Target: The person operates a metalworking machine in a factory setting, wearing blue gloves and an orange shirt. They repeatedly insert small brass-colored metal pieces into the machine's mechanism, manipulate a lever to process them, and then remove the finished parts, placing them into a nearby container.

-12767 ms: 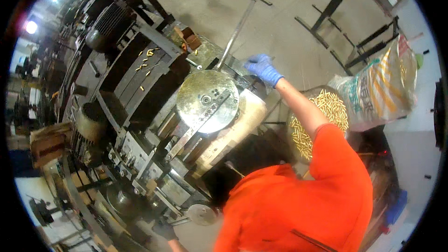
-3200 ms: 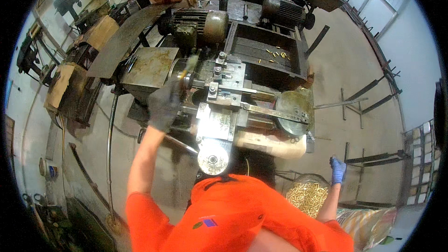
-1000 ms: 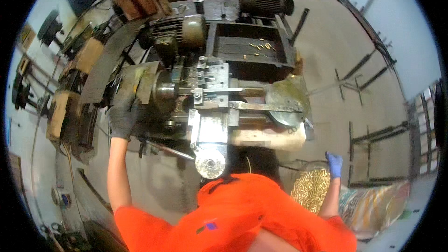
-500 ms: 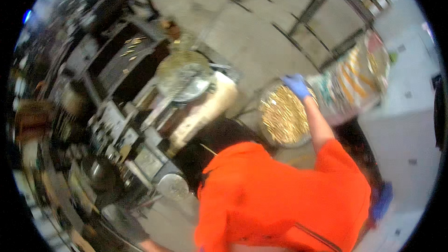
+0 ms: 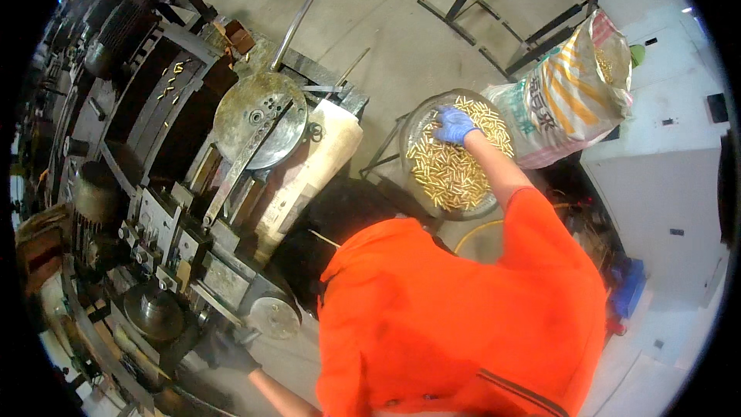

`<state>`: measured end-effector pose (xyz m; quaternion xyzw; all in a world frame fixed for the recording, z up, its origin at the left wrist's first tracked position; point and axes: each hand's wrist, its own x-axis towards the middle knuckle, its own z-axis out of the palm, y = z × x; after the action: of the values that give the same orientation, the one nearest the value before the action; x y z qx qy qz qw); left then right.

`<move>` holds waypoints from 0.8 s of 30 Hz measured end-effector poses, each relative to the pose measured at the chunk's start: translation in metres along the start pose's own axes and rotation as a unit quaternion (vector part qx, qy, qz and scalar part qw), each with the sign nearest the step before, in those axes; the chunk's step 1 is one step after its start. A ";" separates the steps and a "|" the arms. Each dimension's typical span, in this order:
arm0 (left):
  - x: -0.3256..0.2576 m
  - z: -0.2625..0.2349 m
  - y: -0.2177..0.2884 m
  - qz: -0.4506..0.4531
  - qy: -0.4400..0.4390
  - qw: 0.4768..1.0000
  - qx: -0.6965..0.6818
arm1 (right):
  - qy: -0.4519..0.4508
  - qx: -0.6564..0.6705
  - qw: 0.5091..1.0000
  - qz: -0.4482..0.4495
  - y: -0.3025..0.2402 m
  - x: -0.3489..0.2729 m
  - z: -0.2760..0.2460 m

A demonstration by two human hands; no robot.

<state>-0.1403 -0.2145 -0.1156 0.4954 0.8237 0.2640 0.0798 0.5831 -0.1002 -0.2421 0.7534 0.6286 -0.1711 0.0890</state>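
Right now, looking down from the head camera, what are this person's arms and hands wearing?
The right hand wears a blue glove; the left hand wears a dark grey one. The bright orange right sleeve is short, leaving the forearm bare. The left sleeve can't be made out.

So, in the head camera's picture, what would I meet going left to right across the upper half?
Dark open tray, round metal disc, basin of brass pieces with the blue-gloved right hand at it, printed woven sack.
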 end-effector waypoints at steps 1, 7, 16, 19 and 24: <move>0.000 0.001 -0.001 -0.003 -0.001 1.000 0.000 | -0.020 -0.032 0.999 -0.018 0.001 0.007 0.002; -0.001 0.000 0.007 -0.021 -0.022 1.000 -0.009 | -0.053 -0.081 0.994 -0.055 0.009 0.024 -0.002; -0.003 0.000 0.008 -0.015 -0.011 0.999 -0.035 | -0.088 -0.150 0.983 -0.053 -0.004 0.031 -0.005; -0.001 0.001 0.001 0.084 0.018 0.996 -0.001 | -0.071 -0.141 0.984 -0.083 -0.004 0.035 0.000; 0.001 0.002 0.013 -0.047 0.002 0.994 -0.097 | -0.012 -0.027 0.999 -0.029 0.014 0.039 0.014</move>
<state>-0.1295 -0.2079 -0.1108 0.4455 0.8167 0.3396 0.1387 0.6009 -0.0723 -0.2702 0.7303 0.6533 -0.1657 0.1114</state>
